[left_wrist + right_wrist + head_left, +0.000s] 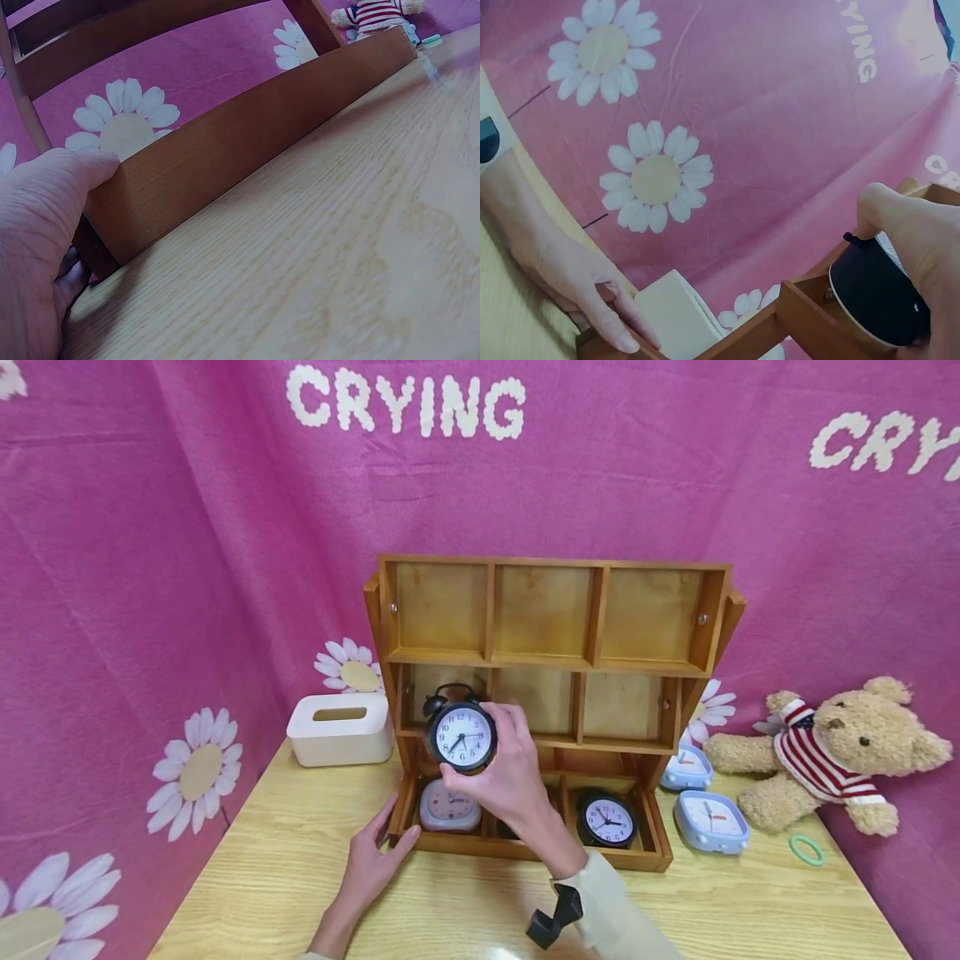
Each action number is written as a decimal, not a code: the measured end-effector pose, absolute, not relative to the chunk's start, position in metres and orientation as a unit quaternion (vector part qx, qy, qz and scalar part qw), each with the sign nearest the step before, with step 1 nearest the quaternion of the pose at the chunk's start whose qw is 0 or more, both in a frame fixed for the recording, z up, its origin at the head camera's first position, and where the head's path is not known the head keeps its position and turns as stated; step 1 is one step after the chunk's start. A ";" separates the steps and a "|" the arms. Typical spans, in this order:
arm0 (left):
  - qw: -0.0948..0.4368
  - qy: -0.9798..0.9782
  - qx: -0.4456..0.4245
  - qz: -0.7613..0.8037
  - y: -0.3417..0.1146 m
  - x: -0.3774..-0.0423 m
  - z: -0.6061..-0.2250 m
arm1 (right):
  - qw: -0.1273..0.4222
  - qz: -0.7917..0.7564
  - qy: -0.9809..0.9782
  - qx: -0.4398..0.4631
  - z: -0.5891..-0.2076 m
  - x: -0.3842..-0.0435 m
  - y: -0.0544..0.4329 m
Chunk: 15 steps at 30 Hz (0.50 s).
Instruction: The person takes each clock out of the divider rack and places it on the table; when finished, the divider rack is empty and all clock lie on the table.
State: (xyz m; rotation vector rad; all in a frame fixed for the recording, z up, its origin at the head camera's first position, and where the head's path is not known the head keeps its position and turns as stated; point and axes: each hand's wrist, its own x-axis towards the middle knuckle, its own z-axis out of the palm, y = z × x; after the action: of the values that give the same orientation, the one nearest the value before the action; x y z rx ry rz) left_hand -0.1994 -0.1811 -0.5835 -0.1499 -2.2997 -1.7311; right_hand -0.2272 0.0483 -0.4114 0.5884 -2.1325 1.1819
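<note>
My right hand grips a black twin-bell alarm clock, thumb at its lower edge and fingers at its right side. The clock is upright, dial facing me, in front of the left compartment of the shelf's middle row. In the right wrist view its black back shows beside the wood. My left hand holds the front left corner of the three-tier wooden shelf, with the thumb over the front board. In the bottom row sit a pale pink clock at left and a black round clock at right; my right forearm mostly hides the middle compartment.
Two light blue clocks are right of the shelf, one behind the other. Beyond them are a teddy bear in a striped shirt and a green ring. A white tissue box stands at the left. A pink curtain hangs behind.
</note>
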 end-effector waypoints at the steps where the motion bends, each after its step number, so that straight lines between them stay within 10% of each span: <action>1: 0.128 -0.791 -0.052 -0.597 -0.181 -0.199 -0.583 | 0.313 0.450 -0.806 0.224 -0.413 -0.224 0.052; 15: 0.124 -0.797 -0.051 -0.589 -0.181 -0.199 -0.583 | 0.337 0.435 -0.814 0.186 -0.437 -0.181 0.124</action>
State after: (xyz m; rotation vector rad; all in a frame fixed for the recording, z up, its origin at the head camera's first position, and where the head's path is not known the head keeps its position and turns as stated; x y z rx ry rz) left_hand -0.1993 -0.1814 -0.5830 -0.1502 -2.3233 -1.7183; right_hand -0.1815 0.1237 -0.4373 0.4859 -2.1222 1.1326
